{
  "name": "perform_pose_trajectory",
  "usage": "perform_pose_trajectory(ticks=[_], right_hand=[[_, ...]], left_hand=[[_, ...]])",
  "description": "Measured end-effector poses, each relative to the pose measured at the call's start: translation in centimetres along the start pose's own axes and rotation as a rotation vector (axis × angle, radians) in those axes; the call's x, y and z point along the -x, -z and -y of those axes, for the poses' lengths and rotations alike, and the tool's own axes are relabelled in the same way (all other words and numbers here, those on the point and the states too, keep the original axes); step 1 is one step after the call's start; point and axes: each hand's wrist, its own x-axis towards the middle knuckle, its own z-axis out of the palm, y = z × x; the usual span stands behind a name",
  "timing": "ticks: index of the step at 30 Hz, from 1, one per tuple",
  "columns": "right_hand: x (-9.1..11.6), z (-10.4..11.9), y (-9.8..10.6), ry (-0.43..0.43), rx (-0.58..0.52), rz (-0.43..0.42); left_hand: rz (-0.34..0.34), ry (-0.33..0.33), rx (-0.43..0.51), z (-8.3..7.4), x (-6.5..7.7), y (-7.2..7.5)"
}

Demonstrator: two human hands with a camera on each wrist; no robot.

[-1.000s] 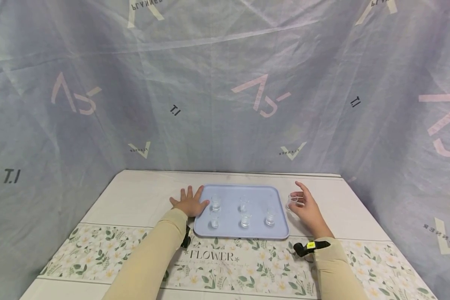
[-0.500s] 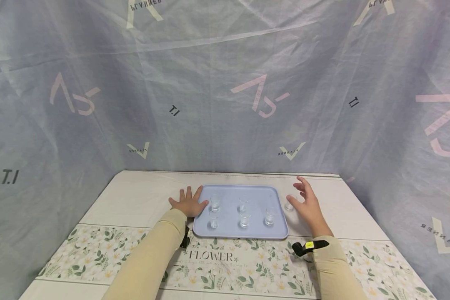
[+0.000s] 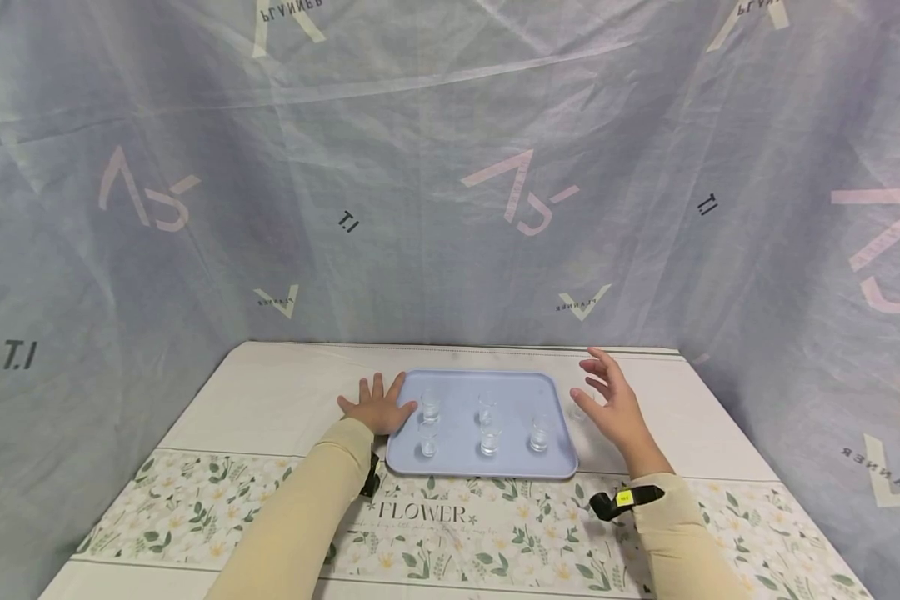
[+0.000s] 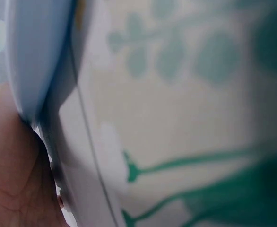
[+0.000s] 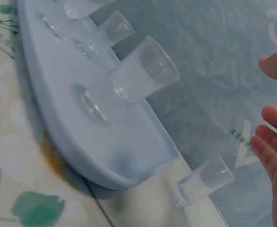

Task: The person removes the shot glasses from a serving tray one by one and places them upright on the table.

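My left hand (image 3: 377,411) lies with spread fingers on the left edge of the blue tray (image 3: 521,383); in the left wrist view its palm (image 4: 15,165) sits against the tray's rim. Clear shot glasses, several of them, stand upright on the tray, among them a front right one (image 3: 539,435). Another shot glass (image 5: 202,182) stands upright on the table just beyond the tray's right edge. Above and beside that glass, my right hand (image 3: 615,408) is raised with thumb and fingers apart, holding nothing. It partly hides the glass in the head view.
A white tablecloth with a floral band (image 3: 450,542) covers the table. Behind the table and at both sides hang grey printed curtains (image 3: 420,208). Dark wrist straps with a camera sit on both forearms, the right one (image 3: 624,500) bearing a yellow label.
My right hand held the shot glass beside the tray one second ago; its fingers have since spread and drawn off, leaving the glass standing on the table. The left hand has stayed put.
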Motion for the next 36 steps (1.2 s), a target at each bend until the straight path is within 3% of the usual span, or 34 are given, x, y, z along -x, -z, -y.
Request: perform_pose_trajectory(ticks=[7,10,19,24,26,36], right_hand=[[1.2,4.1,-0.5,0.047,0.005,0.096],[1.6,4.5,-0.8,0.063,-0.002,0.128],[2.4,0.5,-2.1,0.101,-0.050,0.198],[3.1,-0.5,-2.4,0.095,-0.105,0.268],[3.3,-0.7,-2.7,0.087,-0.125,0.292],[3.7,-0.2,-4.0,0.034,-0.066,0.329]], left_hand=[[-0.003,-0.001,-0.013,-0.1,0.1,-0.1],[-0.002,0.001,-0.009,-0.1,0.1,-0.2],[-0.017,0.004,0.020,0.5,-1.2,-1.4],[-0.024,0.003,0.025,0.6,-1.3,-1.4],[-0.012,0.008,0.030,0.2,-0.6,-0.8],[0.011,-0.003,0.004,-0.3,0.6,0.3]])
